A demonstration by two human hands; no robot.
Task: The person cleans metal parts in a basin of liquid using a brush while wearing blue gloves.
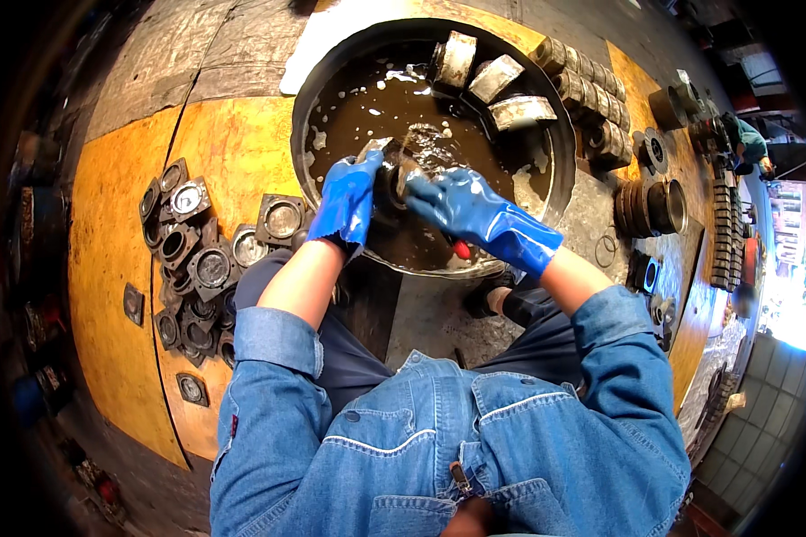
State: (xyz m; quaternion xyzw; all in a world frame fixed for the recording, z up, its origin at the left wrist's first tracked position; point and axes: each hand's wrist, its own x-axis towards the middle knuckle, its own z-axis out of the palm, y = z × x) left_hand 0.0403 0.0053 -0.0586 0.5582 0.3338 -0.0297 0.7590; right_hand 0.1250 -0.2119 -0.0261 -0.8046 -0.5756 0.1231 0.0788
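My left hand [347, 199], in a blue rubber glove, grips a dark, wet metal part [387, 190] over a round black basin [564, 161] of murky brown liquid. My right hand [464, 208], gloved the same way, is against the part's right side with its fingers drawn together. Below that hand a red-tipped handle [461, 249] shows; the glove hides whatever the fingers hold. Ripples and foam break the liquid just beyond the part. Several blocky metal pieces [497, 79] rest at the basin's far right side, partly in the liquid.
Left of the basin, square metal parts with round openings [213, 267] are heaped on yellowish boards [121, 358]. Rows of stacked metal pieces [591, 94] and several metal rings [667, 208] stand to the right. Far right, another person [750, 148] is bent over.
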